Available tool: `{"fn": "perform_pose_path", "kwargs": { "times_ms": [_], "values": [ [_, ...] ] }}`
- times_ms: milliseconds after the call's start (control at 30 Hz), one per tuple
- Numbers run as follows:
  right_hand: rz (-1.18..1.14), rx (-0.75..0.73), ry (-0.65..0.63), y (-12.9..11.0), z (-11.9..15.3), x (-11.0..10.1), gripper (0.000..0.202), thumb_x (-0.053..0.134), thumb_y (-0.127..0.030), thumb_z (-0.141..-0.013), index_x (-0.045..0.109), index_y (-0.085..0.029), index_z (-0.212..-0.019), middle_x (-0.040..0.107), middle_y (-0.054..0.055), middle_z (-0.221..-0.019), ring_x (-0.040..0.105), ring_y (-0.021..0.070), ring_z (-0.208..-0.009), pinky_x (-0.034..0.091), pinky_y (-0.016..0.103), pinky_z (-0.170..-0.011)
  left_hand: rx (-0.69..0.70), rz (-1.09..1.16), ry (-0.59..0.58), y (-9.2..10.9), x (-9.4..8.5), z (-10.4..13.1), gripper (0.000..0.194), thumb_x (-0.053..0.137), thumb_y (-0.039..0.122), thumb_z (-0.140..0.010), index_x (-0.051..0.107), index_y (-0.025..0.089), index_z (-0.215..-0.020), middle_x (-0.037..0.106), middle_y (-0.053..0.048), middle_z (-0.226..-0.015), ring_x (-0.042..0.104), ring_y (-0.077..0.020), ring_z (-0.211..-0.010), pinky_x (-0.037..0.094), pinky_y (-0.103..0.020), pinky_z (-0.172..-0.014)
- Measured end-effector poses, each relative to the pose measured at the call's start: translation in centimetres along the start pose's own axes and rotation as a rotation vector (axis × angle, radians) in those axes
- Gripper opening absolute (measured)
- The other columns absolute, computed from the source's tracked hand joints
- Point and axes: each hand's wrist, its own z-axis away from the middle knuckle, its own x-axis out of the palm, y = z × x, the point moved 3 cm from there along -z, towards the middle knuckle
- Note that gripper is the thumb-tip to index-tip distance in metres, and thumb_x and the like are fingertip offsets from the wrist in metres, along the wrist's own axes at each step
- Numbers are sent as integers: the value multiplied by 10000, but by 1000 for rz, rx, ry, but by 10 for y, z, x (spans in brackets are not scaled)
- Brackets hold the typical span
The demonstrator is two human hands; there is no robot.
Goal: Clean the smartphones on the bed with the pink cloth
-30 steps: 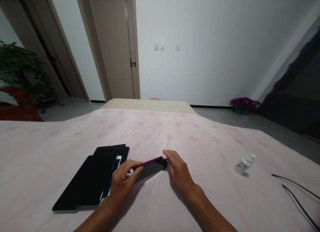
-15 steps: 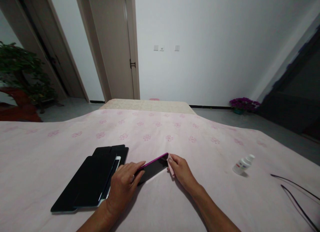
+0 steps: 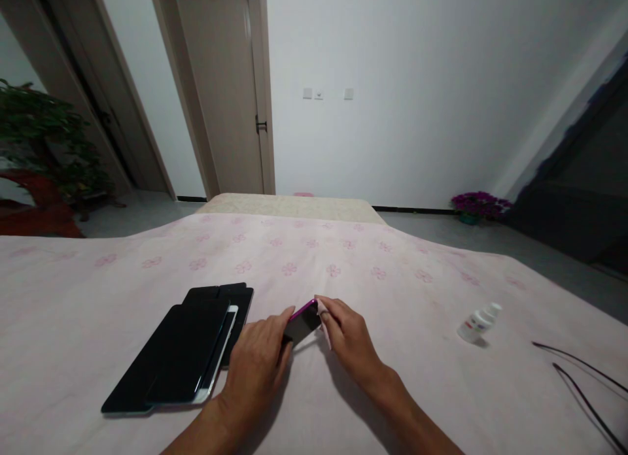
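Note:
A phone (image 3: 303, 324) with a magenta edge and dark face is held tilted above the pink flowered cloth (image 3: 373, 383). My left hand (image 3: 262, 350) grips its left end, fingers along the far edge and thumb on the near side. At the right end, my right hand (image 3: 346, 331) pinches a small pale pink wiping cloth (image 3: 325, 331) against the phone's corner. Left of my hands lies a stack of dark flat devices (image 3: 181, 350), with a white-edged phone (image 3: 216, 363) partly under the top one. My left hand covers much of the held phone.
A small white bottle (image 3: 479, 323) stands on the right side of the table. Two black cable ends (image 3: 583, 360) lie at the right edge. Beyond the table are a closed door (image 3: 226, 89), a leafy plant (image 3: 44, 134) and purple flowers (image 3: 479, 203).
My left hand has slid right along the phone, covering more of it. The phone's right end and my right hand with the wiping cloth have shifted slightly left.

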Motion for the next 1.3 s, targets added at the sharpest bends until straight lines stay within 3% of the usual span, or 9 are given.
{"fn": "perform_pose_path", "kwargs": {
  "times_ms": [233,433,533,667,867,1100,1300],
  "values": [
    [60,-139,-57,-44,7,2,332,466,-141,-967,636,-209,-1244,695,93,-1087,664,194,-995,550,330,-882,14,-102,102,4,-3,-1,709,668,312,-860,328,175,-1467,641,-144,-1186,603,-331,-1051,439,-497,-907],
    [68,-143,-201,-65,9,-3,354,484,-120,-948,630,-225,-1253,703,70,-1053,664,185,-954,545,324,-847,12,-89,162,1,-1,-1,705,675,245,-812,347,191,-1434,603,-131,-1155,578,-323,-1046,419,-498,-931],
    [88,-67,-259,-64,4,-8,371,507,-80,-901,664,-240,-1196,722,46,-1054,671,187,-960,540,328,-859,-7,-13,164,-1,5,0,688,650,188,-782,369,195,-1410,585,-120,-1142,570,-305,-1033,441,-465,-911],
    [123,-15,-214,-57,-1,-19,462,500,-30,-842,650,-238,-1227,702,53,-1162,656,193,-1053,518,344,-926,-54,68,180,-5,8,-2,753,649,142,-726,358,187,-1420,568,-116,-1147,564,-301,-1038,468,-458,-906],
    [159,45,-227,-62,-5,-28,443,476,-27,-860,655,-213,-1220,667,62,-1077,634,170,-997,498,312,-888,-48,122,264,-7,5,-5,802,654,128,-694,345,188,-1431,568,-121,-1198,560,-310,-1060,480,-500,-932],
    [9,143,-286,-67,-6,-26,275,500,-305,-992,690,-246,-1182,661,38,-989,637,165,-941,488,306,-848,-40,151,303,-6,8,-1,798,655,131,-684,358,188,-1423,566,-132,-1248,551,-331,-1125,468,-544,-974],
    [-52,173,-191,-62,-5,-21,236,609,-180,-899,705,-250,-1102,699,14,-1062,655,148,-957,495,261,-827,-18,139,316,-6,8,2,787,657,134,-689,361,171,-1417,568,-145,-1253,551,-335,-1133,478,-548,-967]
  ]
}}
